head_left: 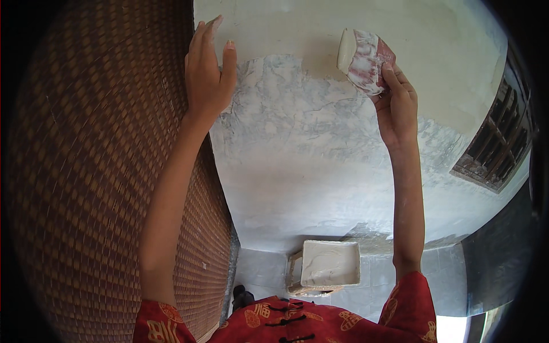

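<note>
My right hand (398, 106) is raised at the upper right and grips a flat red putty spreader (369, 64), thumb on its near face. White putty smears most of the spreader, and a thick pale bead lines its left edge, close to the wall. Up at the left, my left hand (209, 74) has its fingers stretched out and holds nothing. It is beside the corner where the wall (297, 154) meets a woven panel; whether it touches either I cannot tell. The wall carries a smooth cream coat at the top and patchy grey-white smears lower down.
A rectangular tub of pale putty (305, 286) rests on a small stand above the grey tiled floor (260, 268). The brown woven panel (114, 171) runs down my left side. At the right, a barred vent opening (496, 137) is set in the wall.
</note>
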`<move>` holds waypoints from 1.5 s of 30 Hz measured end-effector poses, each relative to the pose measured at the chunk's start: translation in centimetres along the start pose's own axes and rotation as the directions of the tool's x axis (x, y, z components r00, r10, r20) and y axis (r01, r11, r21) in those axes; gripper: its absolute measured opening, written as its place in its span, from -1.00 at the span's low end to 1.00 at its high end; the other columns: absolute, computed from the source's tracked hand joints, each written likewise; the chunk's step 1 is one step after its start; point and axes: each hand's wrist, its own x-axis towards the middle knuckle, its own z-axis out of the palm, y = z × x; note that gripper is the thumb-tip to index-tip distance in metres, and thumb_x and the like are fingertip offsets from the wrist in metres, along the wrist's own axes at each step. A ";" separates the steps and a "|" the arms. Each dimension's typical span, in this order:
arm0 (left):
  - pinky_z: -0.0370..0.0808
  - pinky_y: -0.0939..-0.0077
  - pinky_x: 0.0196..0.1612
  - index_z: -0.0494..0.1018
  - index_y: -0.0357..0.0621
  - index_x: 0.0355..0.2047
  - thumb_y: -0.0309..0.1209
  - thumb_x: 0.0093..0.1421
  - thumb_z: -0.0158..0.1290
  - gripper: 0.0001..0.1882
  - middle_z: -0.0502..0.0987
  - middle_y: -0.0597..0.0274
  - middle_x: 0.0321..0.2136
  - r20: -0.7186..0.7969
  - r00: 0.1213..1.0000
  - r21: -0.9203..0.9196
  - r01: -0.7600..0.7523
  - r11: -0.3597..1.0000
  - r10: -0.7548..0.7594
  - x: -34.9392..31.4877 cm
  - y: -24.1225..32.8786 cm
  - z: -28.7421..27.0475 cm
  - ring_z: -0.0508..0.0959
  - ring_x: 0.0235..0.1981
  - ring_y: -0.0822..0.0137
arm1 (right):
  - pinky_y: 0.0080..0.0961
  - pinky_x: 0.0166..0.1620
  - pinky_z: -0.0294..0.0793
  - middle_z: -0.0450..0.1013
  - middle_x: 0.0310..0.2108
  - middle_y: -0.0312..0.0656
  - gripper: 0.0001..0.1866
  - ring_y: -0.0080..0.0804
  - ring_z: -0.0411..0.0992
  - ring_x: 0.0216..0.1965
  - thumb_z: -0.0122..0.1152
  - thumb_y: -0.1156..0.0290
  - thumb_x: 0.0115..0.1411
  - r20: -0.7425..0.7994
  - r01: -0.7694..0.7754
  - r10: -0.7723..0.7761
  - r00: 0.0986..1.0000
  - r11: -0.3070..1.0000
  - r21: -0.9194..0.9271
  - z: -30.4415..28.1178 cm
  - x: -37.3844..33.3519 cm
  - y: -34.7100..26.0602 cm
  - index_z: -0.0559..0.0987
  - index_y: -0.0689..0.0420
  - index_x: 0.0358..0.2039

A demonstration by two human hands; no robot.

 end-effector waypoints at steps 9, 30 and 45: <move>0.18 -0.05 0.26 0.26 -0.23 0.22 -0.28 0.34 -0.13 -0.52 0.34 -0.03 0.20 -0.021 0.999 -0.069 -0.040 0.997 0.038 0.3 -5.9 2.9 0.23 0.31 -0.09 | -0.47 -0.09 0.55 0.53 -0.36 -0.24 -0.71 -0.61 0.48 -0.30 0.04 0.34 0.38 -0.161 0.141 -0.191 0.968 0.950 -0.277 6.1 0.8 2.9 0.50 0.34 -0.09; 0.09 -0.05 0.28 0.31 -0.17 0.19 -0.37 0.26 -0.10 -0.52 0.33 0.06 0.21 -0.187 0.963 0.151 -0.166 0.975 0.193 1.6 -8.3 9.0 0.17 0.33 -0.12 | -0.17 0.25 0.34 0.57 -0.04 -0.33 -0.60 -0.35 0.44 0.13 0.29 0.47 0.07 0.740 0.788 -0.584 0.334 -0.258 -0.559 8.2 7.7 12.4 0.63 -0.03 -0.02; 0.07 -0.03 0.29 0.28 -0.23 0.20 -0.27 0.37 -0.21 -0.54 0.31 0.04 0.22 -0.230 0.950 0.135 -0.184 0.974 0.211 1.3 -9.1 9.2 0.17 0.32 -0.13 | -0.12 0.30 0.26 0.55 0.00 -0.27 -0.61 -0.34 0.37 0.21 0.24 0.58 0.05 0.754 0.787 -0.372 0.541 -0.094 -0.610 6.8 4.7 13.8 0.65 0.04 -0.07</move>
